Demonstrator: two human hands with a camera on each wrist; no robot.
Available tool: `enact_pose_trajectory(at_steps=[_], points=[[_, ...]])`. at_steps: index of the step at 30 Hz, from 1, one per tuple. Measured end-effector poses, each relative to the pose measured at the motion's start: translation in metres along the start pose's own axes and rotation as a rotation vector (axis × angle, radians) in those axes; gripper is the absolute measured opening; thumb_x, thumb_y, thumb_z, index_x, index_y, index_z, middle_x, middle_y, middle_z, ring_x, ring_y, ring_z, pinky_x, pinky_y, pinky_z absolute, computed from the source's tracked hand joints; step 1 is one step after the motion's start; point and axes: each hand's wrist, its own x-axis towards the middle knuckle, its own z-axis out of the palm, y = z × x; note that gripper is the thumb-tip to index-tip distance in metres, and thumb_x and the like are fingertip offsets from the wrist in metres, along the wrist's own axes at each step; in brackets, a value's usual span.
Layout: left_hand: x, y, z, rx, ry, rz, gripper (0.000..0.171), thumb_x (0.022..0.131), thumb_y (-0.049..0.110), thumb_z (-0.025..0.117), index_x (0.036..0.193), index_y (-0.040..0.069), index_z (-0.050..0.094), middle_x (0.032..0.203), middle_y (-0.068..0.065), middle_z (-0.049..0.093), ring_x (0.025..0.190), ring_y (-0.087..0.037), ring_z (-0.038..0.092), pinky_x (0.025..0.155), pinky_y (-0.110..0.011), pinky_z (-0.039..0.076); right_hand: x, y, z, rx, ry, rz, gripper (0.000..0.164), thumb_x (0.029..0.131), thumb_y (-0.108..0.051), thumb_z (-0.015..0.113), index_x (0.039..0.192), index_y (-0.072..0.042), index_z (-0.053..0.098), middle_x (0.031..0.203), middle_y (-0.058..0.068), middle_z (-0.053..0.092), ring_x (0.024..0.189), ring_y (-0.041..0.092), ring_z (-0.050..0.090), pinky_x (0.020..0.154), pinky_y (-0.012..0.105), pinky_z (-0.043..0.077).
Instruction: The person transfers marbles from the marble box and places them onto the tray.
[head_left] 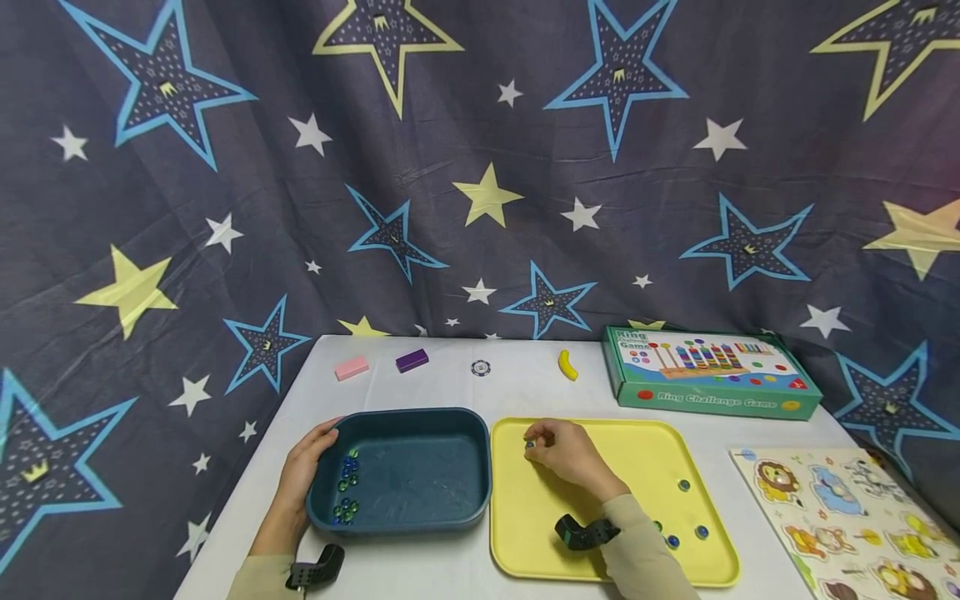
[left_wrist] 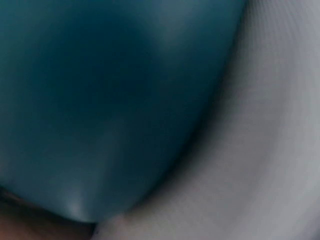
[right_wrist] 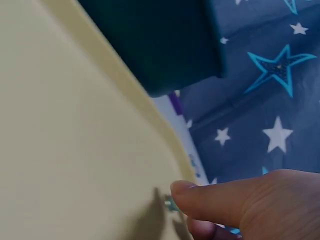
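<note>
From my remote seat, using the tray [head_left: 540, 533] as landmark. Right hand [head_left: 566, 452] pinches one marble [right_wrist: 169, 202] between thumb and fingers, at the tray's far left part; I cannot tell whether the marble touches the surface. Four loose marbles [head_left: 684, 484] lie toward the tray's right side, one partly behind the sleeve. Left of the tray, just beside it: bin [head_left: 405, 527], marbles along its left end. Left hand [head_left: 300, 467] grips the bin's rim on the side away from the tray. Beyond the tray: toy banana [head_left: 567, 366].
</note>
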Motion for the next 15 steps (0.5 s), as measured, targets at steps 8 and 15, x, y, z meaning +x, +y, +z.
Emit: enact_pose_trajectory(at_steps=[8, 15], points=[[-0.002, 0.005, 0.003, 0.037, 0.021, -0.021, 0.045, 0.093, 0.037, 0.047, 0.128, 0.009, 0.048, 0.123, 0.000, 0.051, 0.112, -0.015, 0.044, 0.086, -0.021, 0.039, -0.002, -0.028, -0.016, 0.119, 0.026, -0.049, 0.012, 0.081, -0.018, 0.067, 0.093, -0.014, 0.066, 0.073, -0.006, 0.059, 0.062, 0.013, 0.051, 0.054, 0.025, 0.042], [-0.002, 0.002, 0.003, 0.026, 0.016, -0.034, 0.043, 0.094, 0.034, 0.045, 0.130, 0.009, 0.046, 0.125, -0.001, 0.049, 0.113, -0.014, 0.043, 0.087, -0.021, 0.037, -0.012, -0.070, -0.012, 0.193, -0.064, -0.148, 0.008, 0.085, -0.023, 0.063, 0.092, -0.019, 0.067, 0.081, -0.009, 0.062, 0.066, 0.013, 0.050, 0.057, 0.024, 0.043]])
